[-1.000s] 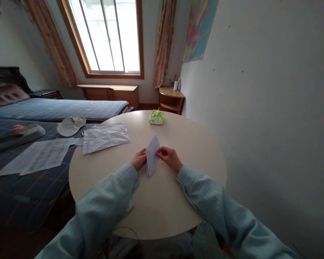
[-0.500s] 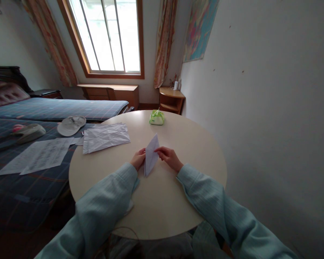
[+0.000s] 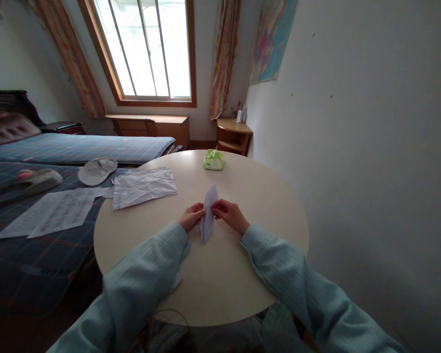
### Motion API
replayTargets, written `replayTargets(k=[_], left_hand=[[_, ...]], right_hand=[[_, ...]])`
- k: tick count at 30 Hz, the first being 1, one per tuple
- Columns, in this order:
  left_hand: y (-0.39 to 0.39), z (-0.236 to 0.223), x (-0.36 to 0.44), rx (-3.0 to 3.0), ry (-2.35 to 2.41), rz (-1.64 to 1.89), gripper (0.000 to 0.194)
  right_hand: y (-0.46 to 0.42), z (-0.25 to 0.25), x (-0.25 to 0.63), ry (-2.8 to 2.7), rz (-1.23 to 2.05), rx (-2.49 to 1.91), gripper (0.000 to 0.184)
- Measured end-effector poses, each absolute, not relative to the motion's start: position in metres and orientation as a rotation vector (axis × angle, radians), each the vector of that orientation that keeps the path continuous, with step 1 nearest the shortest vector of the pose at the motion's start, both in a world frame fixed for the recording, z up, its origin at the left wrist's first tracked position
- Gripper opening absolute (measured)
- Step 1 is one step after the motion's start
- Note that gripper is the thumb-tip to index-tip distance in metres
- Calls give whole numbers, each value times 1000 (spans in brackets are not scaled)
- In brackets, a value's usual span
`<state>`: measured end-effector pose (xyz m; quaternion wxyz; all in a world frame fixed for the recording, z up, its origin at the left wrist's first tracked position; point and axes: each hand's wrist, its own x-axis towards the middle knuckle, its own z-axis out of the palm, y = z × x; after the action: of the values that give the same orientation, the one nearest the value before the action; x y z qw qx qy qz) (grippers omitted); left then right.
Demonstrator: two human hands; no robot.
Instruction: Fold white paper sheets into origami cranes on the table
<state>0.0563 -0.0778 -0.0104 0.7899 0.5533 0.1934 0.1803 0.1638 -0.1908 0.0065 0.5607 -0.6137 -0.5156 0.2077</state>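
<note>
A folded piece of white paper (image 3: 208, 215) stands nearly on edge above the round table (image 3: 238, 274), held between my two hands. My left hand (image 3: 191, 216) pinches its left side, fingers closed on it. From the right, my right hand (image 3: 231, 214) grips the other face with thumb and fingertips. The paper looks narrow and layered, with a pointed top. Some of the fingertips are hidden behind it.
Crumpled white sheets (image 3: 145, 189) lie on the table's left side. A green tissue pack (image 3: 213, 160) stands at the far edge. Printed sheets (image 3: 64, 208) and a pale cap (image 3: 97, 171) rest on the bed (image 3: 29, 264) at left. A wall (image 3: 371, 171) rises at right.
The folded paper has turned more edge-on and shifted slightly right. My left hand has moved a little to the right with it, and my right hand's fingers have curled closer against it.
</note>
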Motion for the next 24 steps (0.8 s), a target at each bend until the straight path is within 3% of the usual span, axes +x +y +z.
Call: replayTargets(k=[9,15,24], left_hand=[[-82,-5,55,1217,431,376,43],[-80,-7,55,1228,436,398,41],[-83,-5,55,1231,405,398,40]], right_hand=[[-191,11,163,-1267,389,-1524,17],[-194,10,166,-1325,462,-1468,35],[-191,5,168,-1335,488,-1482,35]])
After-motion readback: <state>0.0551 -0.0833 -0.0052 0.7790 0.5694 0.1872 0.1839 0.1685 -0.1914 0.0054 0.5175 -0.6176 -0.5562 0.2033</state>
